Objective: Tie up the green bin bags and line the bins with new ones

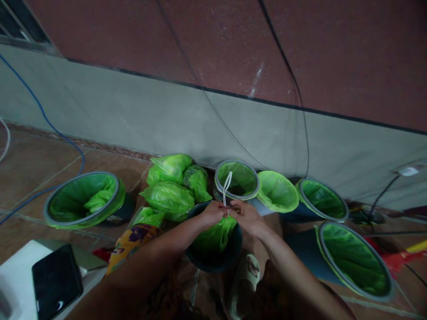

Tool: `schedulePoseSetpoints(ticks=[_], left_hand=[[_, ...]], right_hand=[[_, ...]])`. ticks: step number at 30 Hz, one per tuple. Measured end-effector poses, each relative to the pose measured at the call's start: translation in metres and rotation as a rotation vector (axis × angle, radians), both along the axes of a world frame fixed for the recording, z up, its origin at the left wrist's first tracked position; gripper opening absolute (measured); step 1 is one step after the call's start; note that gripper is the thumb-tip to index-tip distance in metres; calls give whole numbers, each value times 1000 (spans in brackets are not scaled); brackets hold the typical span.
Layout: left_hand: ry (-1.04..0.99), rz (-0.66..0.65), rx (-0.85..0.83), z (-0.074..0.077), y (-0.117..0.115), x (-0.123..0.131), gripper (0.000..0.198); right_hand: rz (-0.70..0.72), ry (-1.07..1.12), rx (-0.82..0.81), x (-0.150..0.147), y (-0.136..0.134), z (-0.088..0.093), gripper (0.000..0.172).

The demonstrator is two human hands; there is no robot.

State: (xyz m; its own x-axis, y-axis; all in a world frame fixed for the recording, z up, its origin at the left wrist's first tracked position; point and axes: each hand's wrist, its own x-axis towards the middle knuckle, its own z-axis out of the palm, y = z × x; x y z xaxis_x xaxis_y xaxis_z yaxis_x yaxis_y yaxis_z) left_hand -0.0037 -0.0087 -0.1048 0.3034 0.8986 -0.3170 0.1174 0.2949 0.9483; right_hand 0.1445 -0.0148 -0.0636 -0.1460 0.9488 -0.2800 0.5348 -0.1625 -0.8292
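Both of my hands meet above a dark bin (213,266) on the floor in front of me. My left hand (212,213) is closed, its fingertips pinching at the base of a looped white string (227,181) that sticks up. Against it from the right, my right hand (246,217) is closed too, thumb and fingers at the same string. Just under the fingers is the gathered top of a green plastic bag (216,238), which hangs down into the dark bin. The exact grip of the fingertips is too small to make out.
Several filled green bags (170,201) lie by the wall. Bins lined with green bags stand at left (115,209) and right (353,260). A phone (56,282) rests on a white box (20,266). A blue cable (40,106) crosses the tiles.
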Motion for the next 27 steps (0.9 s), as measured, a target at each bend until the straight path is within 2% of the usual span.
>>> schedulePoseSetpoints(ticks=[3,6,8,11,14,16,19,22,25,27], left_hand=[[-6,56,-41,5,3,-6,25],[30,53,-52,6,6,-11,18],[114,31,-7,6,7,-14,10],[311,-124,221,9,8,-20,10],[478,-294,522,19,4,-24,13],[530,-369,666,27,2,-25,18],[593,-478,826,35,0,-27,28],[631,-518,968,36,0,-29,26],[619,-465,1034,31,-1,-30,20],[606,-377,1010,27,-3,-30,22]], right_hand=[[151,-187,126,1,-10,-6,15],[189,-235,230,2,-14,-6,16],[246,-206,207,6,-14,-5,23],[289,-154,110,14,-12,-1,29],[122,-69,232,16,-5,2,17],[47,77,258,13,1,1,10],[131,309,134,5,7,-6,10],[189,451,-4,1,9,-13,13],[150,495,-116,1,7,-15,8],[160,495,-137,3,5,-13,8]])
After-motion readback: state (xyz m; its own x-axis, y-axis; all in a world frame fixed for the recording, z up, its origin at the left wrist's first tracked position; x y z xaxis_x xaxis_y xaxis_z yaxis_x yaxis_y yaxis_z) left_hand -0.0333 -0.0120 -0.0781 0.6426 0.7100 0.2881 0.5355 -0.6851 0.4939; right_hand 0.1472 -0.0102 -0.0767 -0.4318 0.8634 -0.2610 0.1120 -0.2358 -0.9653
